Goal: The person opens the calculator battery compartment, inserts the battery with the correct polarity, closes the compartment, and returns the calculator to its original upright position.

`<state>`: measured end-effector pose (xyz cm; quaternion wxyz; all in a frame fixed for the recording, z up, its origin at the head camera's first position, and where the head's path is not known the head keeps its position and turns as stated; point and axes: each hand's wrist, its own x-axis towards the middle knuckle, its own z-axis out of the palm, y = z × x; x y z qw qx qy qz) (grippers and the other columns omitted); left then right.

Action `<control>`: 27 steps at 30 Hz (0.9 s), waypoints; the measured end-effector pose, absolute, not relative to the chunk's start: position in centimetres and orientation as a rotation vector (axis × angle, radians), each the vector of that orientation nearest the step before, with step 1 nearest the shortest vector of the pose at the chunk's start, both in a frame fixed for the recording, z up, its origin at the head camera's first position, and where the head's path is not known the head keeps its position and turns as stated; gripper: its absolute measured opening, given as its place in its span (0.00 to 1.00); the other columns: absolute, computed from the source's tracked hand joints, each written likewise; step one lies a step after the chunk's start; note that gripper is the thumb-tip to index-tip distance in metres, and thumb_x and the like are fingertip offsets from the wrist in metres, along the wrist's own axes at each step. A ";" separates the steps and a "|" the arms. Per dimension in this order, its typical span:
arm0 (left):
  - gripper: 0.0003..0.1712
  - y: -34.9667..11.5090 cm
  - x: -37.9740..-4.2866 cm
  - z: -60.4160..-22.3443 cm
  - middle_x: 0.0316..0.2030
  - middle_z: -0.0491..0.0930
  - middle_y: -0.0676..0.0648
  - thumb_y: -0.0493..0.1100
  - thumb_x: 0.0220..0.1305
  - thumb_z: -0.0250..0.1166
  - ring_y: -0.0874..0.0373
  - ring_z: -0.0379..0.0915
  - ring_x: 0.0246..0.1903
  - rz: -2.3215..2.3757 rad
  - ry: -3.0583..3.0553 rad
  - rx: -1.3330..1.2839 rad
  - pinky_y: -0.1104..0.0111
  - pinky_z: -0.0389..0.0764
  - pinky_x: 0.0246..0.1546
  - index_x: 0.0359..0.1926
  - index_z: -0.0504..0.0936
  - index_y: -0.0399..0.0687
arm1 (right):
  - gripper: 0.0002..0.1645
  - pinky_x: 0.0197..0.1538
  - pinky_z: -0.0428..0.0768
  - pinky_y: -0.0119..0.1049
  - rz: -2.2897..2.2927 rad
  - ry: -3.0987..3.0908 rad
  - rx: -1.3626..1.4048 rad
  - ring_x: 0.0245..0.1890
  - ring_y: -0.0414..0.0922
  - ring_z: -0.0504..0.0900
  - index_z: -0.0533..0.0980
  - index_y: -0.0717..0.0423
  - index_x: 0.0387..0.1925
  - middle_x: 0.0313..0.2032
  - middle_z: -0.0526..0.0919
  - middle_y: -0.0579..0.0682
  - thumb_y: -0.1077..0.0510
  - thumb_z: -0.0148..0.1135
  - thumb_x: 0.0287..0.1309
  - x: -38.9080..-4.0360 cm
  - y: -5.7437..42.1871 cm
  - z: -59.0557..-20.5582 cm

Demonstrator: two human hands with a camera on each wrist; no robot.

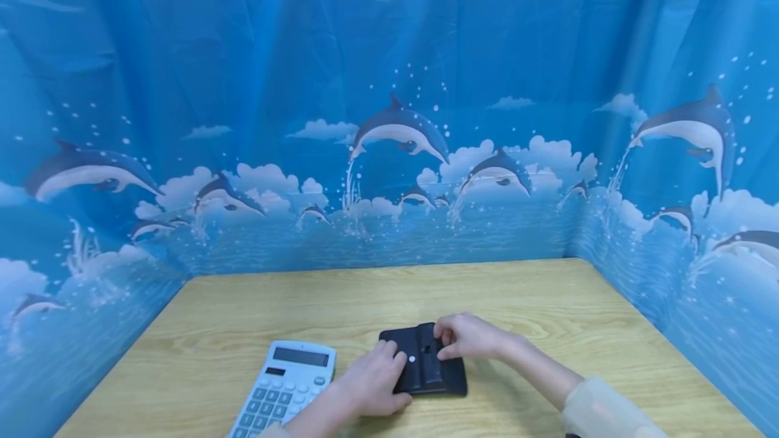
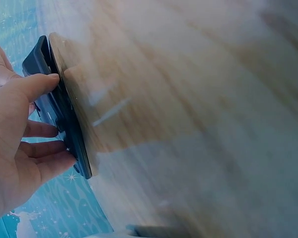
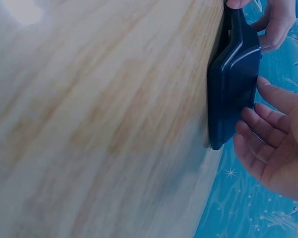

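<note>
A black folding case, flat and wallet-like with a raised strip and a small pale round stud, lies on the wooden table. My left hand holds its left side, fingers over the top and thumb at the near edge. In the left wrist view, the thumb and fingertips span the case. From the right, my right hand pinches at the raised strip with thumb and bent fingers. The right wrist view shows the right hand with its fingertips against the dark side of the case.
A light blue calculator lies to the left of the case, close to the left forearm. The wooden table ends at a blue dolphin-print curtain at the back and both sides.
</note>
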<state>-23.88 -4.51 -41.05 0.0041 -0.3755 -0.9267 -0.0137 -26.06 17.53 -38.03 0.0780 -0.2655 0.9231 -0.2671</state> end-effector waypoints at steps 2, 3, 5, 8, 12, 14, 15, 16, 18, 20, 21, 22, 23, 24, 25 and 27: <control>0.27 -4.5 -23.9 -41.0 0.38 0.70 0.48 0.62 0.50 0.66 0.59 0.66 0.39 -0.040 -2.908 -1.176 0.67 0.76 0.39 0.41 0.75 0.46 | 0.15 0.29 0.72 0.31 -0.799 2.758 -0.790 0.25 0.37 0.71 0.76 0.60 0.36 0.25 0.74 0.43 0.60 0.70 0.46 -26.2 17.5 -38.0; 0.27 -4.5 -23.9 -41.0 0.38 0.70 0.48 0.62 0.50 0.66 0.59 0.66 0.39 -0.040 -2.911 -1.175 0.67 0.76 0.39 0.41 0.75 0.46 | 0.15 0.29 0.72 0.31 -0.794 2.756 -0.786 0.25 0.37 0.71 0.76 0.60 0.36 0.24 0.74 0.42 0.60 0.70 0.46 -26.3 17.5 -38.1; 0.27 -4.5 -23.9 -41.0 0.38 0.70 0.48 0.62 0.50 0.66 0.59 0.66 0.39 -0.038 -2.916 -1.173 0.67 0.76 0.39 0.41 0.75 0.46 | 0.15 0.29 0.71 0.31 -0.788 2.750 -0.782 0.25 0.38 0.71 0.76 0.59 0.36 0.24 0.74 0.42 0.60 0.70 0.46 -26.4 17.5 -38.1; 0.27 -4.5 -23.9 -40.9 0.38 0.70 0.48 0.62 0.50 0.66 0.59 0.66 0.38 -0.040 -2.907 -1.176 0.68 0.76 0.38 0.40 0.75 0.46 | 0.15 0.28 0.71 0.32 -0.781 2.742 -0.774 0.24 0.38 0.70 0.76 0.59 0.36 0.24 0.74 0.42 0.60 0.70 0.46 -26.5 17.4 -38.2; 0.27 -4.5 -23.9 -40.9 0.36 0.70 0.48 0.61 0.50 0.66 0.59 0.66 0.37 -0.040 -2.885 -1.183 0.68 0.76 0.37 0.39 0.75 0.46 | 0.15 0.28 0.71 0.32 -0.773 2.737 -0.772 0.24 0.38 0.71 0.75 0.58 0.35 0.24 0.74 0.42 0.60 0.71 0.45 -26.7 17.4 -38.2; 0.27 -4.5 -23.9 -40.8 0.37 0.70 0.48 0.61 0.50 0.66 0.59 0.66 0.37 -0.038 -2.884 -1.182 0.68 0.76 0.37 0.39 0.75 0.45 | 0.15 0.28 0.71 0.32 -0.768 2.735 -0.769 0.24 0.38 0.71 0.75 0.58 0.35 0.24 0.74 0.42 0.60 0.71 0.45 -26.8 17.4 -38.1; 0.27 -4.5 -23.9 -40.8 0.37 0.70 0.48 0.61 0.49 0.66 0.59 0.66 0.37 -0.040 -2.885 -1.182 0.68 0.76 0.36 0.39 0.75 0.45 | 0.15 0.28 0.71 0.32 -0.764 2.735 -0.766 0.24 0.38 0.71 0.75 0.58 0.35 0.23 0.74 0.42 0.60 0.71 0.45 -26.8 17.4 -38.1; 0.27 -4.4 -23.9 -40.8 0.37 0.70 0.48 0.62 0.50 0.66 0.59 0.66 0.37 -0.038 -2.893 -1.182 0.68 0.76 0.37 0.40 0.75 0.46 | 0.15 0.28 0.71 0.32 -0.760 2.734 -0.762 0.24 0.38 0.71 0.75 0.58 0.35 0.23 0.74 0.42 0.60 0.71 0.45 -26.8 17.4 -38.1; 0.27 -4.4 -23.9 -40.8 0.38 0.70 0.48 0.62 0.50 0.66 0.59 0.66 0.38 -0.040 -2.913 -1.179 0.68 0.76 0.37 0.41 0.75 0.46 | 0.15 0.28 0.71 0.32 -0.759 2.727 -0.748 0.24 0.38 0.70 0.75 0.57 0.35 0.23 0.74 0.42 0.60 0.71 0.45 -26.9 17.4 -38.0; 0.28 -4.3 -23.9 -40.7 0.38 0.71 0.48 0.62 0.50 0.66 0.59 0.66 0.38 -0.042 -2.937 -1.175 0.68 0.76 0.38 0.41 0.76 0.46 | 0.14 0.28 0.71 0.32 -0.758 2.721 -0.736 0.24 0.38 0.70 0.75 0.57 0.34 0.23 0.74 0.42 0.60 0.71 0.45 -26.9 17.4 -38.0; 0.28 -4.3 -23.9 -40.7 0.38 0.71 0.48 0.62 0.50 0.66 0.59 0.66 0.38 -0.043 -2.947 -1.174 0.67 0.76 0.38 0.42 0.76 0.46 | 0.14 0.28 0.71 0.32 -0.759 2.718 -0.733 0.24 0.38 0.70 0.75 0.57 0.34 0.23 0.74 0.42 0.60 0.71 0.45 -26.9 17.4 -38.0; 0.28 -4.3 -24.0 -40.7 0.39 0.71 0.48 0.63 0.50 0.66 0.59 0.66 0.39 -0.040 -2.956 -1.172 0.67 0.76 0.39 0.42 0.76 0.46 | 0.14 0.28 0.71 0.32 -0.758 2.716 -0.731 0.23 0.38 0.70 0.75 0.57 0.34 0.23 0.73 0.42 0.60 0.71 0.45 -26.9 17.4 -38.0; 0.28 -4.2 -24.0 -40.6 0.39 0.71 0.48 0.62 0.50 0.66 0.59 0.66 0.39 -0.040 -2.963 -1.170 0.67 0.76 0.39 0.42 0.76 0.46 | 0.14 0.28 0.71 0.32 -0.760 2.713 -0.730 0.23 0.38 0.70 0.75 0.56 0.34 0.23 0.73 0.42 0.60 0.71 0.46 -26.9 17.3 -37.9; 0.28 -4.2 -24.0 -40.6 0.39 0.71 0.48 0.62 0.50 0.65 0.59 0.66 0.39 -0.039 -2.965 -1.169 0.67 0.76 0.39 0.42 0.76 0.46 | 0.14 0.28 0.71 0.32 -0.758 2.711 -0.732 0.23 0.38 0.70 0.75 0.56 0.34 0.23 0.73 0.42 0.60 0.71 0.46 -26.9 17.3 -37.9; 0.28 -4.2 -24.0 -40.6 0.38 0.71 0.48 0.62 0.50 0.66 0.60 0.66 0.39 -0.038 -2.967 -1.167 0.68 0.76 0.39 0.42 0.76 0.46 | 0.14 0.28 0.71 0.32 -0.756 2.709 -0.734 0.23 0.38 0.70 0.75 0.56 0.34 0.23 0.73 0.42 0.60 0.71 0.46 -26.9 17.3 -37.9; 0.28 -4.2 -24.0 -40.6 0.38 0.71 0.48 0.62 0.51 0.66 0.60 0.66 0.38 -0.037 -2.971 -1.163 0.68 0.76 0.39 0.42 0.76 0.46 | 0.13 0.27 0.71 0.31 -0.749 2.705 -0.738 0.23 0.38 0.70 0.75 0.56 0.34 0.23 0.73 0.42 0.60 0.71 0.46 -27.0 17.3 -37.8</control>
